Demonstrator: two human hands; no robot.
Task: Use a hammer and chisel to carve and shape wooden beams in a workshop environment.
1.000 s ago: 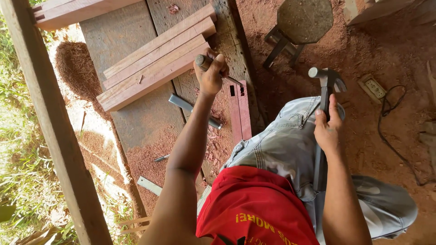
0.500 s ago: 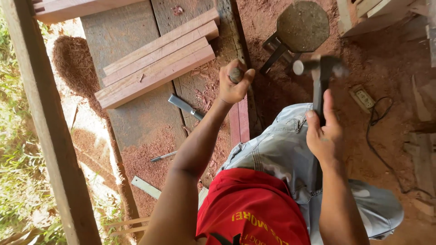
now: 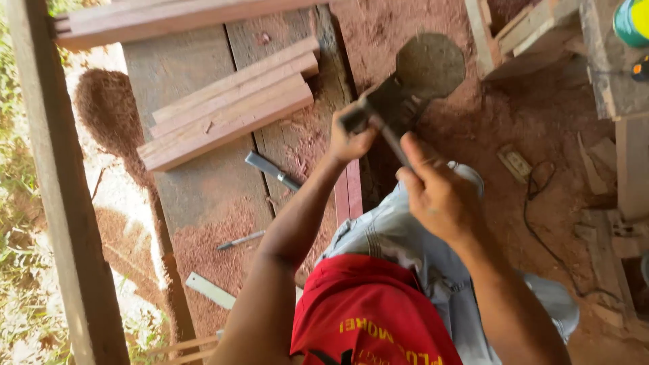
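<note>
With the right hand [image 3: 439, 196] clenched on the hammer [image 3: 378, 118] and its head at the left hand [image 3: 350, 138] pinching something unseen at the workbench's [image 3: 203, 196] edge, a skewed blow could hit fingers

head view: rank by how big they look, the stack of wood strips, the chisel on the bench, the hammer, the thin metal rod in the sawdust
1. stack of wood strips, clearly largest
2. hammer, though it is nearer the camera, so unsure
3. chisel
4. thin metal rod, close in length to the chisel but slimmer

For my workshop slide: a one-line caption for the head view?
Right hand swings a hammer toward the left hand, beside stacked planks.
</note>
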